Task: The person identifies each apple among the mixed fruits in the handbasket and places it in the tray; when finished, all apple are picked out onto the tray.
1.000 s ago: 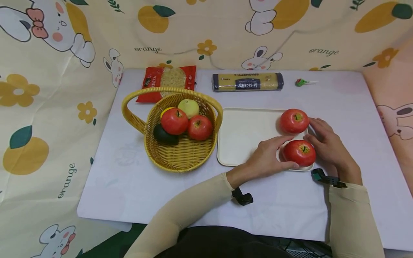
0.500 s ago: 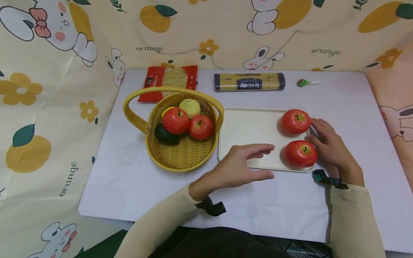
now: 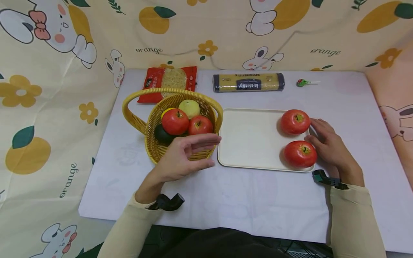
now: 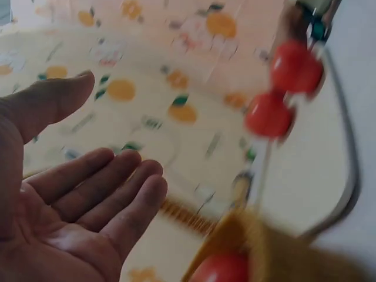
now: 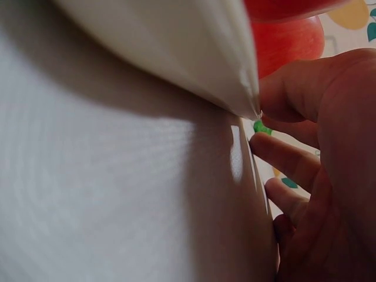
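Observation:
Two red apples stand at the right end of the cream tray [image 3: 248, 139], the far apple [image 3: 295, 122] behind the near apple [image 3: 300, 154]. My right hand [image 3: 332, 147] rests beside them at the tray's right edge, its thumb [image 5: 288, 97] right at the rim and its fingers relaxed. My left hand [image 3: 180, 157] holds nothing. Its fingers are straight, with the thumb apart, and it overlaps the front of the yellow wicker basket [image 3: 155, 154]. Two more red apples [image 3: 175, 122], a pale green round fruit [image 3: 189, 108], a dark avocado-like fruit [image 3: 162, 134] and something yellow lie in the basket.
Behind the basket lies a red bag of pasta [image 3: 174, 79]. A spaghetti pack [image 3: 248, 82] and a lollipop [image 3: 306, 83] are along the table's back edge. The basket's tall handle [image 3: 132, 111] arches over its back part. Patterned cloth hangs behind the white table [image 3: 258, 200].
My left hand has come off the near apple and moved left across the tray to the basket, its fingers opened. My right hand and both tray apples have stayed in place.

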`<state>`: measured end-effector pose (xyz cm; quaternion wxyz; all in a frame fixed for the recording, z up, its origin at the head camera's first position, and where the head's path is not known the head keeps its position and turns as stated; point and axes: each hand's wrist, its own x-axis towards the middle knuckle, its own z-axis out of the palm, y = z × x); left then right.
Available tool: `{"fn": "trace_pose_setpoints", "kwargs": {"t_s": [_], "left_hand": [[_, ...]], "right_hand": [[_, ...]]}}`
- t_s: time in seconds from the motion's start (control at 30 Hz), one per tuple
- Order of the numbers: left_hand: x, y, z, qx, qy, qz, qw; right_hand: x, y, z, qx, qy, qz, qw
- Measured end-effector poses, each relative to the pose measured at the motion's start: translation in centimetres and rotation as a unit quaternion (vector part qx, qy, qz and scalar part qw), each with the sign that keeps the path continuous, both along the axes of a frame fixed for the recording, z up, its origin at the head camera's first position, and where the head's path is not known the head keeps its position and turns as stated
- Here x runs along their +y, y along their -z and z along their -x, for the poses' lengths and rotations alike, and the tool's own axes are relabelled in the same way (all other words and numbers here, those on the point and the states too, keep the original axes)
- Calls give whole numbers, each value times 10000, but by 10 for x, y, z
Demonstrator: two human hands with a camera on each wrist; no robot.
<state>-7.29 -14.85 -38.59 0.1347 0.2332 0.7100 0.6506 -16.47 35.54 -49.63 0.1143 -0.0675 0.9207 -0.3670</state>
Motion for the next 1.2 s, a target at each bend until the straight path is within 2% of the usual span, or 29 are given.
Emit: {"fn": "trace_pose_setpoints", "kwargs": {"t_s": [0.17,0.23,0.33,0.4,0.47,0.57,0.6,0.67,0.8,0.83,1.03,1.2], "left_hand": [[-41,-10,10,421,-566,-216,9973],[-54,-13,14,618,-887,-115,9941],[-67,-16,22,893,-1382,238,9861],[-72,-17,27,1018,-1727,618,9777],[-76,-18,32,1029,-2011,1041,9686],[-79,-18,40,846,-2323,1706,9538],[-80,-18,43,747,-2353,1861,9510],[-81,-15,48,488,-2295,2063,9499],[-82,-10,54,-43,-1983,2464,9487],[-82,-9,55,-125,-1903,2608,9464],[-81,-8,62,-338,-1629,3453,9236],[-79,-7,67,-594,-1504,3850,9087]], "right_hand": [[0,-1,-1,42,0,-38,10000],[0,-1,-1,50,-7,-32,10000],[0,-1,0,46,-21,-22,10000],[0,-1,0,32,-26,0,10000],[0,-2,0,17,-20,2,10000],[-1,-3,-1,12,-7,-20,10000],[-1,-3,-1,9,-3,-30,10000],[-1,-2,-1,7,-10,-39,10000],[0,-2,0,-42,-42,-72,10000],[0,-2,1,-41,-46,-82,9999],[1,-2,1,-68,-7,-104,9999],[1,-2,0,-104,-7,-117,9999]]}}
